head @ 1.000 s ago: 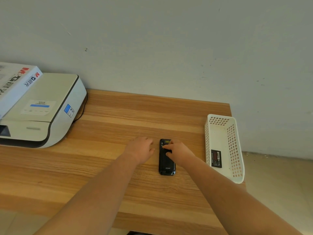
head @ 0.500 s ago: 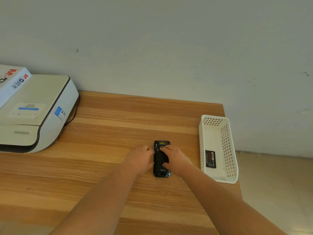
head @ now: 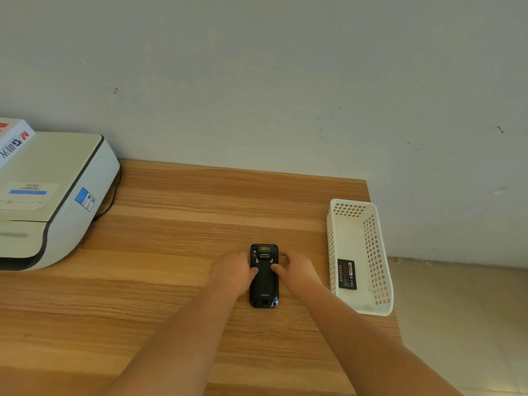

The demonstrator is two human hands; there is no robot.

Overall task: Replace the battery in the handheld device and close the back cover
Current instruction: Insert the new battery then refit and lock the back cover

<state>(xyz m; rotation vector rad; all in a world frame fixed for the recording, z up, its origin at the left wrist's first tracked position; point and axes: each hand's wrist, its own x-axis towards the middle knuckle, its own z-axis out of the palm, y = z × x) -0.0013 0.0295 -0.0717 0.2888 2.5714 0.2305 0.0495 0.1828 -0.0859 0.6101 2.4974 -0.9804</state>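
A black handheld device (head: 264, 284) lies face down on the wooden table (head: 177, 252), its back cover on and two small latches showing near its top. My left hand (head: 233, 274) grips its left side, thumb on the back cover. My right hand (head: 297, 271) grips the right side, thumb likewise on the cover, fingers curled round the edge. A black battery (head: 347, 274) with a red label lies flat in the white basket (head: 377, 252) to the right.
A white printer (head: 54, 201) with a paper box (head: 13, 137) on top stands at the table's left, a cable behind it. The wall runs along the table's far edge. The basket sits at the right edge, beyond which is tiled floor.
My left hand has closed in from the table onto the device's left side. My right hand shifted from lying over the device's back to its right side, thumb on the cover.
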